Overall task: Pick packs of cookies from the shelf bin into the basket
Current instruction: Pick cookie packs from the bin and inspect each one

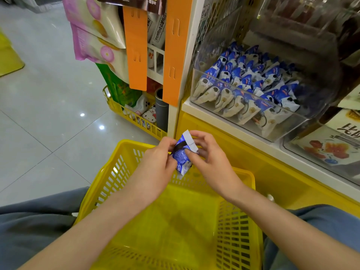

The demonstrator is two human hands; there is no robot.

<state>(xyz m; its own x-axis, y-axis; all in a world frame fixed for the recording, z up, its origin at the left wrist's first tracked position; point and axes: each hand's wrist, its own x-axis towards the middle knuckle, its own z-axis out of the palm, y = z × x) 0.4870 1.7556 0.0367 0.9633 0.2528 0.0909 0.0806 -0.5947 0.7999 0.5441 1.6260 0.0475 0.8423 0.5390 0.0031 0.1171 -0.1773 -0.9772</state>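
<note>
Left hand [157, 158] and right hand [211, 162] pinch one cookie pack [182, 155] above basket [233, 230] rim, 12 o'clock.
Lower it inside before you let go; shelf bin [288, 123] sits at 1 o'clock.

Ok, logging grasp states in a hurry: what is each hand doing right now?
Left hand: pinching the blue cookie pack.
Right hand: pinching the same pack, over the yellow basket.

Place: small retail shop, snack aisle | Evidence: clear plastic shelf bin [303, 125] filled with blue-and-white cookie packs [243, 84]; more packaged food [327, 147] in the neighbouring bin; snack bags [93, 32] hanging beside orange display strips [135, 47]; yellow shopping basket [236, 240] in front | Also: low yellow wire rack [116, 109] of small goods; glossy tiled floor [48, 114]
</note>
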